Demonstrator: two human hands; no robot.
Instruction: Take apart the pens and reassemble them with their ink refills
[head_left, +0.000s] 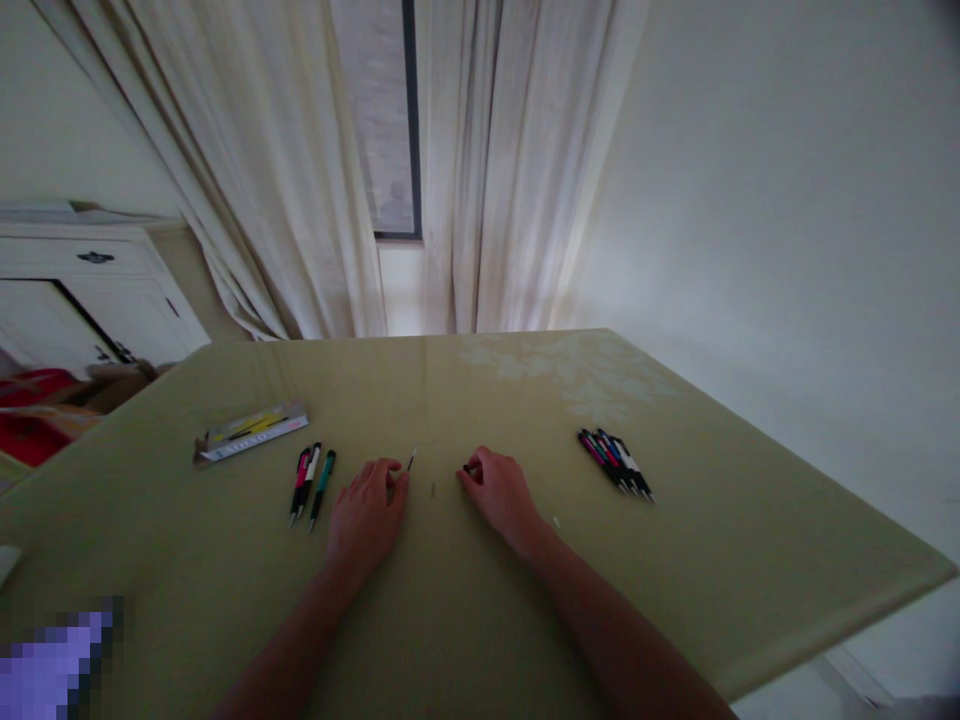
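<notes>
Both my hands rest on a table covered with a yellow-green cloth (pixel 465 600). My left hand (pixel 365 515) has its fingers curled and pinches a thin pen part (pixel 411 460) whose tip pokes out toward the window. My right hand (pixel 499 490) is closed on a small dark piece (pixel 470 467) at its fingertips. A tiny dark bit (pixel 433 489) lies on the cloth between the hands. Three pens (pixel 311 483) lie just left of my left hand. A bunch of several pens (pixel 616 464) lies to the right of my right hand.
A flat pen package (pixel 251 430) lies at the back left of the table. A small pale speck (pixel 556 521) sits by my right wrist. Cream curtains (pixel 480 170) and a window stand behind, a white cabinet (pixel 82 290) at left, a bare wall at right.
</notes>
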